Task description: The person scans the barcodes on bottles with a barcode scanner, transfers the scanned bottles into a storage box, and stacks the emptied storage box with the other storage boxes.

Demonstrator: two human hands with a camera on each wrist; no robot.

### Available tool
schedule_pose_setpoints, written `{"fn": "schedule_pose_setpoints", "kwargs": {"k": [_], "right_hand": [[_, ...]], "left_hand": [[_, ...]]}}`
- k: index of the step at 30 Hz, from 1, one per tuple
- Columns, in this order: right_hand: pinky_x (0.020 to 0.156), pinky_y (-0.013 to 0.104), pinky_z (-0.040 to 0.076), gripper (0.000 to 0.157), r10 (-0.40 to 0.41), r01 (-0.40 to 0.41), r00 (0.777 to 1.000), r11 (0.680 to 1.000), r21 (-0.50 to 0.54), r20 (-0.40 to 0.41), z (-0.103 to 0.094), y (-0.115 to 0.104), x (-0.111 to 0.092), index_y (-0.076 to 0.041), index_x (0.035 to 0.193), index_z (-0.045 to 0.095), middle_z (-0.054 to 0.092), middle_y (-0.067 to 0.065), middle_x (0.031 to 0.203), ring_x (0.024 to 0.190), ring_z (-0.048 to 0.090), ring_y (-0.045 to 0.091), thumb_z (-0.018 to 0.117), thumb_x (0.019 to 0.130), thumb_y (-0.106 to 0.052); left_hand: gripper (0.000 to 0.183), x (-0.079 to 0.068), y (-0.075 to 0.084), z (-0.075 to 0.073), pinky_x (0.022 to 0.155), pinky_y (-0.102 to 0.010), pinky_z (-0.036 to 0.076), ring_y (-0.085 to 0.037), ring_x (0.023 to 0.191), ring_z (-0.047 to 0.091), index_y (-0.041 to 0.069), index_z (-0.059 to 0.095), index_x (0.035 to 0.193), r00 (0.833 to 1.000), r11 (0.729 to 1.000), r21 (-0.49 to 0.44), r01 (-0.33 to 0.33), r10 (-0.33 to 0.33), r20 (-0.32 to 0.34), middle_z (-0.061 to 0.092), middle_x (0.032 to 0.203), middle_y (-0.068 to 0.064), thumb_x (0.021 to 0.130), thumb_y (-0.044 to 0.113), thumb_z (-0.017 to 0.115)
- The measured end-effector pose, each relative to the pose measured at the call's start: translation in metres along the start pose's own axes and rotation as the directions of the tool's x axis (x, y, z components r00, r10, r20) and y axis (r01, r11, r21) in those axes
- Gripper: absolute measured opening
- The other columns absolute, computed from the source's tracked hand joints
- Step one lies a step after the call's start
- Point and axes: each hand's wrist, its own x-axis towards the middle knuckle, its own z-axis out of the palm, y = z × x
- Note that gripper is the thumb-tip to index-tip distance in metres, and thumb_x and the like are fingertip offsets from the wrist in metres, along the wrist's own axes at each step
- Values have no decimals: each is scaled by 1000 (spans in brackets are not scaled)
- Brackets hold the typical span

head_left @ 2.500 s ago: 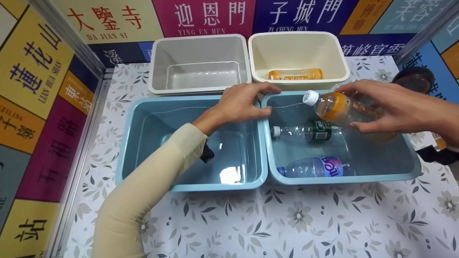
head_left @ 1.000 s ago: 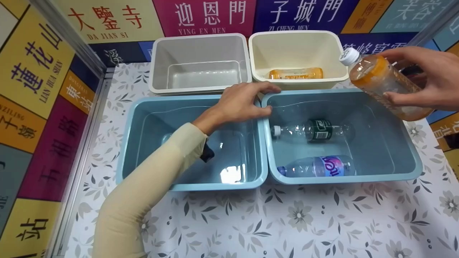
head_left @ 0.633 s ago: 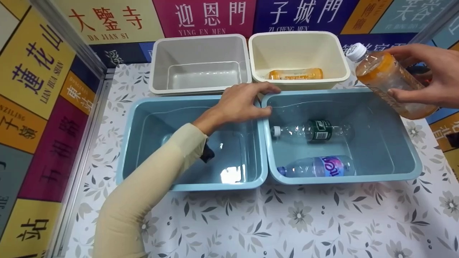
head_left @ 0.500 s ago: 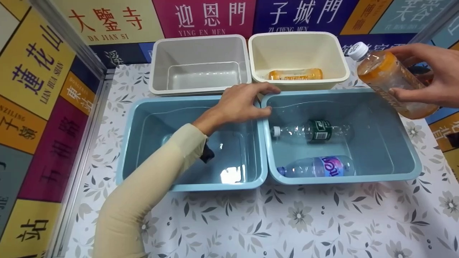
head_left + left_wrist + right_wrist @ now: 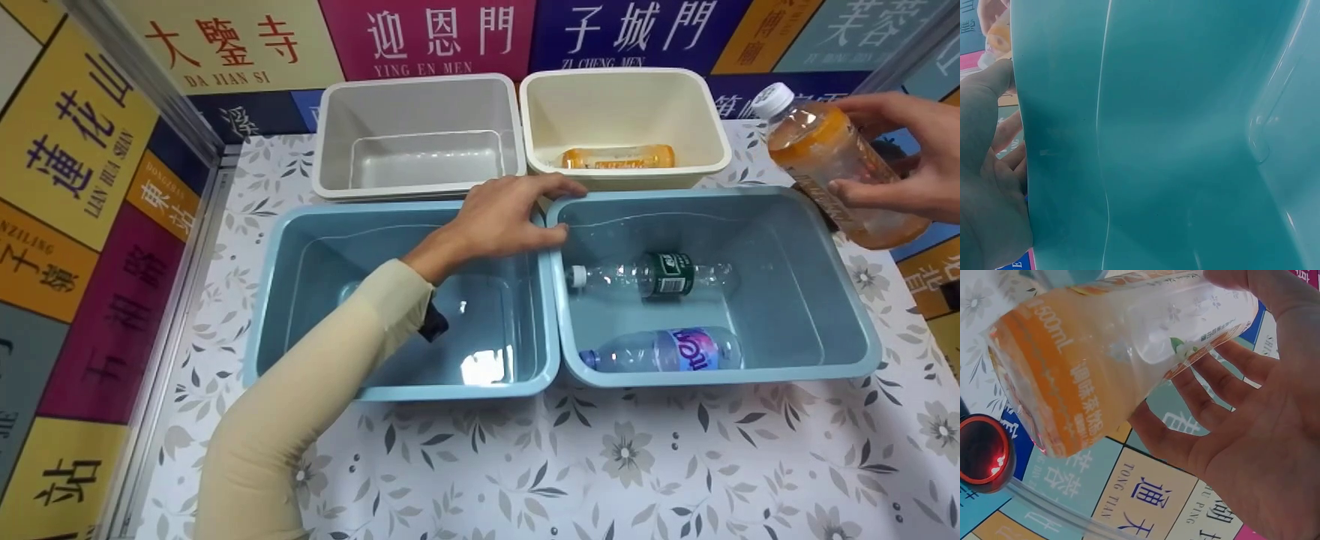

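My right hand (image 5: 911,161) grips a plastic drink bottle (image 5: 847,180) with an orange label and white cap. It is tilted, cap up and to the left, over the far right corner of the right blue bin (image 5: 720,379). In the right wrist view, my fingers (image 5: 1202,394) curl along the side of the bottle (image 5: 1095,365). My left hand (image 5: 499,217) rests where the rims of the left blue bin (image 5: 450,391) and right blue bin meet, fingers spread. The left wrist view shows that hand (image 5: 988,169) against a bin wall (image 5: 1061,140).
Inside the right blue bin lie a green-labelled bottle (image 5: 667,274) and a purple-labelled bottle (image 5: 690,350). Behind stand a grey bin (image 5: 420,105) and a cream bin (image 5: 615,101) holding an orange bottle (image 5: 619,156). A dark round object with a red ring (image 5: 985,453) shows near the right hand.
My right hand has carried the orange-labelled drink bottle up and right, from above the right blue bin to its far right corner. My left hand stays on the rims.
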Motion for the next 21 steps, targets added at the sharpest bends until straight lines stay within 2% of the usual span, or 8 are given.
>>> {"fn": "schedule_pose_setpoints", "kwargs": {"k": [4,8,12,13,15,16,18,21], "right_hand": [[73,-7,29,82,15,-15,1000,1000,4,-11,2,11,-1,-7,167,36,55,33,143,104,28,-18,78,97,-14],[75,-7,30,79,35,-34,999,999,26,-20,5,21,-3,-8,167,37,54,28,142,105,30,-18,76,99,-16],[71,-6,34,80,69,-66,996,996,54,-61,6,30,-2,-9,165,41,54,-14,130,101,36,-16,79,95,-16],[70,-6,34,80,82,-78,995,995,61,-64,6,32,-2,-8,164,42,55,-14,130,99,37,-15,80,94,-16],[67,-5,35,82,108,-103,991,992,69,-77,7,37,-2,-6,163,43,49,-25,126,95,37,-13,81,92,-16],[66,-5,35,82,118,-112,990,991,75,-81,7,39,-2,-5,163,43,50,-22,125,94,37,-13,82,91,-15],[64,-5,35,82,138,-132,988,987,92,-73,8,42,-3,-2,163,41,59,-2,132,93,36,-12,80,92,-14],[63,-4,36,82,171,-161,982,980,117,-77,10,50,-4,-2,163,41,57,-1,133,93,37,-11,80,92,-14]], "left_hand": [[57,0,0,0,88,-31,47,-12,110,63,32,60,154,1000,1000,2,1,-1,2,68,149,9,98,40,70],[57,0,0,0,87,-31,47,-12,111,62,33,60,154,1000,1000,1,3,-3,4,68,149,9,98,40,70],[57,0,0,0,86,-31,46,-12,109,62,33,60,154,1000,1000,-10,7,-7,5,68,148,8,98,40,70],[57,0,0,0,86,-31,46,-12,109,62,33,60,154,1000,1000,-12,9,-9,6,68,148,9,98,40,70],[57,0,0,0,88,-31,47,-12,110,62,33,60,154,1000,1000,-14,11,-11,6,68,149,9,98,40,71],[57,0,0,0,89,-32,47,-12,111,62,33,60,154,1000,1000,-14,12,-12,6,68,149,9,98,40,71],[57,0,0,0,92,-32,48,-12,113,62,33,60,154,1000,1000,-5,9,-9,6,67,150,10,99,40,71],[57,0,0,0,95,-32,49,-12,115,62,31,60,154,1000,1000,8,2,-2,6,67,150,10,99,39,70]]}}
